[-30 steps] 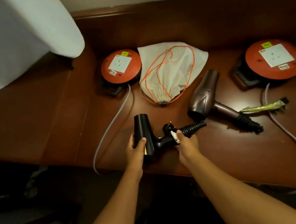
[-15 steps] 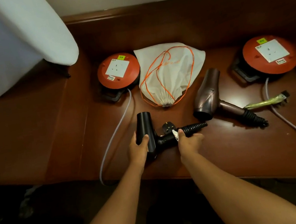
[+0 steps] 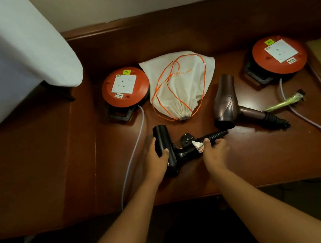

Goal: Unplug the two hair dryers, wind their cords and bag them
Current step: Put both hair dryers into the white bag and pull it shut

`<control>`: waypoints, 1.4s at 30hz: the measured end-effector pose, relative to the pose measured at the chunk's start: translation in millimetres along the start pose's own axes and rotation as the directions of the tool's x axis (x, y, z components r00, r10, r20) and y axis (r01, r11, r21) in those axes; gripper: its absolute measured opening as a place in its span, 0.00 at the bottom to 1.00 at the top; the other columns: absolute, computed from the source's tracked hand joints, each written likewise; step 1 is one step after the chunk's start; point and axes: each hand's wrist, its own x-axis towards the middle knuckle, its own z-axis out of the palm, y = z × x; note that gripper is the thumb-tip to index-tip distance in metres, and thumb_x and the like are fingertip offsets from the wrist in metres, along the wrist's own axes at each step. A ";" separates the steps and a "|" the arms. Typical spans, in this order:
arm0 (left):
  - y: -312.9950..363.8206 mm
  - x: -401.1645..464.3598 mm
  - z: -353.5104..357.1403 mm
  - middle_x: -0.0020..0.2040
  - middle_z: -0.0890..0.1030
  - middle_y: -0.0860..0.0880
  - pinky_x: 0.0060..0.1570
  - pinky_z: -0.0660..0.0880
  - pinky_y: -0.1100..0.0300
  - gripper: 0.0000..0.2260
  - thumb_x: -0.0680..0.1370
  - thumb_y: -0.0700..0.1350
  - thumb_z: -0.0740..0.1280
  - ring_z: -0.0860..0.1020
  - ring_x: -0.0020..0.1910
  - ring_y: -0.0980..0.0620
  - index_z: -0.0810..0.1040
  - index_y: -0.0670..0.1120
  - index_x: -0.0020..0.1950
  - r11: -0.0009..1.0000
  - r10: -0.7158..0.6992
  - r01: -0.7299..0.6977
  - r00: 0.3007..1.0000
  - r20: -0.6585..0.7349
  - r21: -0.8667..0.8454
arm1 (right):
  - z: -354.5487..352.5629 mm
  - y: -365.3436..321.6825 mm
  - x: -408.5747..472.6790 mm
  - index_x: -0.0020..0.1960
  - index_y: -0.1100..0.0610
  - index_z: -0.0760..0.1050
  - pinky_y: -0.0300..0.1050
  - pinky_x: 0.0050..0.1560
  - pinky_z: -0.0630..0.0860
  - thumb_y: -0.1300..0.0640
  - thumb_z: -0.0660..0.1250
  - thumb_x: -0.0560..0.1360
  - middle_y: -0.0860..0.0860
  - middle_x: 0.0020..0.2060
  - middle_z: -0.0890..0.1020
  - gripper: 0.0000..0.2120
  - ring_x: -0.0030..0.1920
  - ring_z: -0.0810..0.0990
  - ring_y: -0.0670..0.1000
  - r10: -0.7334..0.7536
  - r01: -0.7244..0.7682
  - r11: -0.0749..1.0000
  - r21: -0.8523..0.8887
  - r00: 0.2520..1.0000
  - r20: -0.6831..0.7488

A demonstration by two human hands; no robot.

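A black hair dryer (image 3: 163,141) lies at the table's front middle. My left hand (image 3: 157,158) grips its barrel. My right hand (image 3: 215,151) holds its handle end, where a white tag (image 3: 197,146) and the ribbed cord sleeve (image 3: 217,135) stick out. Its black plug (image 3: 187,139) lies loose just behind the handle. A bronze hair dryer (image 3: 225,104) rests to the right, unplugged, with its cord bound by a green tie (image 3: 281,102). A white drawstring bag (image 3: 181,85) with orange cord lies flat behind both dryers.
Two orange cable reels with sockets stand at the back, one on the left (image 3: 125,88) and one on the right (image 3: 280,55), each trailing a grey cable (image 3: 132,159) over the front edge. A white cloth-covered board (image 3: 5,50) overhangs the dark wooden table (image 3: 265,157) at the left.
The view has tilted up and shifted a little, showing more wall. Both hands keep their hold on the black dryer, which has barely moved.
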 end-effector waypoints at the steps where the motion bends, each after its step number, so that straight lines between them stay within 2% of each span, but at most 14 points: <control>1: 1.0 -0.4 -2.3 0.75 0.64 0.46 0.68 0.63 0.58 0.27 0.79 0.44 0.66 0.64 0.73 0.48 0.61 0.48 0.77 0.998 0.042 -0.042 0.999 -0.001 0.051 | -3.4 -0.3 0.4 0.62 0.63 0.69 0.53 0.62 0.69 0.52 0.64 0.77 0.60 0.61 0.71 0.19 0.60 0.73 0.60 -0.026 0.026 1.000 -0.004 1.000 -0.001; 4: 12.3 -1.5 -7.0 0.72 0.65 0.47 0.61 0.65 0.62 0.25 0.79 0.43 0.65 0.68 0.69 0.48 0.64 0.46 0.75 0.973 0.156 -0.154 0.988 0.001 0.175 | -11.7 -4.1 -0.8 0.59 0.61 0.71 0.57 0.63 0.70 0.54 0.63 0.77 0.57 0.57 0.70 0.14 0.57 0.73 0.59 -0.166 0.166 0.986 -0.021 0.986 0.011; 7: 27.2 1.1 -7.7 0.71 0.67 0.47 0.63 0.67 0.58 0.23 0.79 0.43 0.65 0.69 0.68 0.48 0.67 0.47 0.74 0.962 0.214 -0.217 0.976 0.038 0.164 | -17.3 -15.8 -4.9 0.58 0.60 0.72 0.54 0.61 0.72 0.58 0.63 0.77 0.52 0.54 0.69 0.11 0.55 0.74 0.55 -0.330 0.334 0.942 -0.036 0.940 0.087; 11: 44.8 12.2 -3.0 0.69 0.71 0.46 0.64 0.67 0.58 0.19 0.79 0.42 0.64 0.70 0.68 0.49 0.71 0.47 0.70 0.937 0.287 -0.298 0.954 0.084 0.184 | -18.9 -36.9 -3.6 0.58 0.60 0.73 0.45 0.56 0.72 0.60 0.63 0.78 0.53 0.55 0.72 0.10 0.52 0.74 0.50 -0.512 0.550 0.826 -0.121 0.823 0.245; 14: 56.2 24.9 3.9 0.63 0.76 0.46 0.62 0.71 0.56 0.16 0.79 0.41 0.63 0.74 0.63 0.49 0.75 0.46 0.67 0.926 0.298 -0.312 0.950 0.095 0.213 | -16.9 -54.0 12.1 0.59 0.62 0.74 0.43 0.53 0.70 0.61 0.62 0.77 0.56 0.54 0.76 0.11 0.53 0.76 0.53 -0.602 0.679 0.712 -0.178 0.721 0.342; 17: 63.3 43.2 11.4 0.61 0.78 0.46 0.61 0.72 0.52 0.16 0.77 0.40 0.63 0.75 0.60 0.48 0.76 0.45 0.65 0.895 0.330 -0.346 0.938 0.103 0.282 | -9.4 -69.4 35.1 0.58 0.64 0.75 0.45 0.53 0.69 0.64 0.61 0.77 0.59 0.53 0.78 0.11 0.54 0.76 0.57 -0.642 0.772 0.595 -0.225 0.625 0.445; 22: 68.1 76.2 24.9 0.60 0.79 0.44 0.61 0.71 0.53 0.17 0.76 0.35 0.62 0.75 0.60 0.45 0.78 0.42 0.63 0.840 0.356 -0.380 0.925 0.135 0.386 | 14.0 -87.4 72.5 0.55 0.67 0.76 0.52 0.52 0.71 0.66 0.59 0.75 0.62 0.52 0.79 0.12 0.53 0.75 0.61 -0.598 0.863 0.445 -0.238 0.484 0.639; 24: 69.8 86.7 29.9 0.61 0.78 0.44 0.62 0.69 0.54 0.17 0.76 0.35 0.62 0.73 0.62 0.44 0.77 0.42 0.64 0.792 0.365 -0.396 0.917 0.159 0.464 | 23.1 -90.1 85.9 0.51 0.67 0.76 0.50 0.49 0.70 0.65 0.59 0.73 0.62 0.49 0.78 0.11 0.51 0.75 0.61 -0.569 0.887 0.394 -0.240 0.440 0.694; 28: 70.8 103.3 38.9 0.65 0.75 0.45 0.63 0.65 0.56 0.22 0.75 0.35 0.61 0.70 0.64 0.44 0.72 0.44 0.69 0.742 0.344 -0.417 0.909 0.237 0.524 | 34.8 -91.1 107.5 0.52 0.66 0.73 0.50 0.48 0.67 0.68 0.62 0.71 0.62 0.51 0.75 0.10 0.51 0.74 0.63 -0.538 0.914 0.298 -0.274 0.398 0.743; 32: 69.2 115.2 47.3 0.67 0.74 0.47 0.61 0.68 0.53 0.24 0.76 0.39 0.62 0.68 0.65 0.44 0.68 0.47 0.73 0.718 0.265 -0.370 0.929 0.260 0.589 | 42.7 -90.5 123.0 0.53 0.65 0.70 0.49 0.47 0.65 0.69 0.64 0.69 0.62 0.53 0.73 0.13 0.51 0.72 0.62 -0.514 0.907 0.320 -0.273 0.409 0.754; 36: 72.0 119.2 53.9 0.65 0.75 0.49 0.58 0.67 0.53 0.22 0.78 0.44 0.62 0.68 0.65 0.45 0.68 0.49 0.73 0.679 0.269 -0.325 0.945 0.188 0.659 | 46.1 -96.6 134.1 0.54 0.64 0.69 0.49 0.44 0.67 0.67 0.68 0.70 0.61 0.52 0.74 0.14 0.50 0.74 0.62 -0.485 0.875 0.378 -0.302 0.466 0.740; 39: 78.2 114.9 55.0 0.64 0.76 0.49 0.57 0.66 0.52 0.20 0.78 0.45 0.62 0.68 0.63 0.45 0.71 0.50 0.71 0.650 0.293 -0.311 0.944 0.149 0.693 | 41.3 -101.8 136.2 0.51 0.62 0.71 0.50 0.43 0.67 0.62 0.70 0.70 0.59 0.47 0.77 0.12 0.49 0.75 0.62 -0.480 0.877 0.372 -0.305 0.463 0.746; 42: 89.0 104.8 53.2 0.66 0.71 0.46 0.59 0.67 0.50 0.24 0.75 0.47 0.66 0.67 0.64 0.43 0.70 0.47 0.71 0.642 0.386 -0.286 0.922 0.023 0.712 | 28.0 -110.9 132.8 0.48 0.60 0.73 0.49 0.42 0.67 0.57 0.72 0.70 0.56 0.43 0.79 0.11 0.47 0.74 0.59 -0.533 0.877 0.403 -0.263 0.458 0.711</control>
